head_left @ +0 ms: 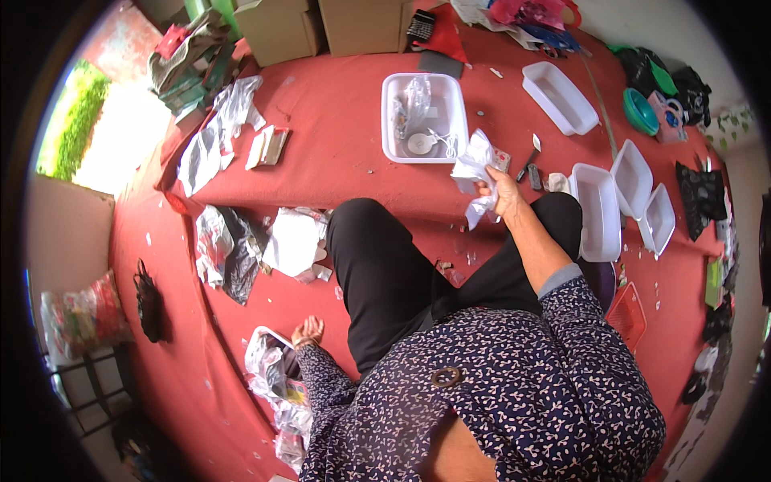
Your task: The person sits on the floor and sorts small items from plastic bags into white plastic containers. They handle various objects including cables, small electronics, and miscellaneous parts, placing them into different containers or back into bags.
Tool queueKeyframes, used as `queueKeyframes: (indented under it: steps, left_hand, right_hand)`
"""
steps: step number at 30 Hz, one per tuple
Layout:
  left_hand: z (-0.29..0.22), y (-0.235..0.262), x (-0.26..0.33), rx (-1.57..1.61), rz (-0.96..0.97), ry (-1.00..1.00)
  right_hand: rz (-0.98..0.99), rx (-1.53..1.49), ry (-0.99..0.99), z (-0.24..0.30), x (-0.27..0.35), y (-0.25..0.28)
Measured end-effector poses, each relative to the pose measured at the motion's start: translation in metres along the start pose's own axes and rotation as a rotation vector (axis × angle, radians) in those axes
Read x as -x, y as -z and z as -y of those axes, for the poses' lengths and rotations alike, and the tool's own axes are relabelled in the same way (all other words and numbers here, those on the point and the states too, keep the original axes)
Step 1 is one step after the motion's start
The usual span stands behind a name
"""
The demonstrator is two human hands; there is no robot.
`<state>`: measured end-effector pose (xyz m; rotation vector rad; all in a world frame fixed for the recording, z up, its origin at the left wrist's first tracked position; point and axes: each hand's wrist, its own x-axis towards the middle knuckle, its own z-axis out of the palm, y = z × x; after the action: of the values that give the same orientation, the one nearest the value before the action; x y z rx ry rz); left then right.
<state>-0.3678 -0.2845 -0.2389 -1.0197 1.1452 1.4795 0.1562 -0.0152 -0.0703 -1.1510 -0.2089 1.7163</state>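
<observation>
My right hand [502,194] grips a crumpled white plastic bag [475,165], which hangs partly below the fingers. Just beyond it is a white plastic tub [388,120] containing a clear plastic bag [414,104], a round white device [420,144] and a coiled white cable [448,145]. Low beside my left leg, my left hand [308,331] is open with nothing in it, its fingers apart. It lies next to the rim of a small white bin [255,341] stuffed with plastic bags and wrappers.
Empty white trays [594,205] stand at the right, another tray [560,98] farther back. Small dark items [533,175] lie near my right knee. Plastic bags [229,253] and a white sheet [295,243] spread over the red cloth at left. Cardboard boxes [365,28] stand at the back.
</observation>
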Motion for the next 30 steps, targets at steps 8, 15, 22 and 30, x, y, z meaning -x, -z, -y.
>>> queueKeyframes:
  steps: [8,15,22,30]
  left_hand:
    - [0.014,-0.213,0.166,-0.616,0.658,-0.378]
    - [0.166,-0.320,0.303,-1.019,1.184,-0.516]
    - [0.348,-0.298,0.298,-1.600,0.890,-0.065]
    - [0.407,-0.319,0.213,-1.478,0.997,-0.214]
  right_hand:
    - [-0.072,0.075,0.137,0.004,0.004,-0.004]
    - [-0.247,0.143,0.411,0.030,0.020,0.010]
    - [0.080,0.797,0.442,0.011,0.053,-0.022]
    - [-0.085,0.951,0.702,0.005,0.062,-0.007]
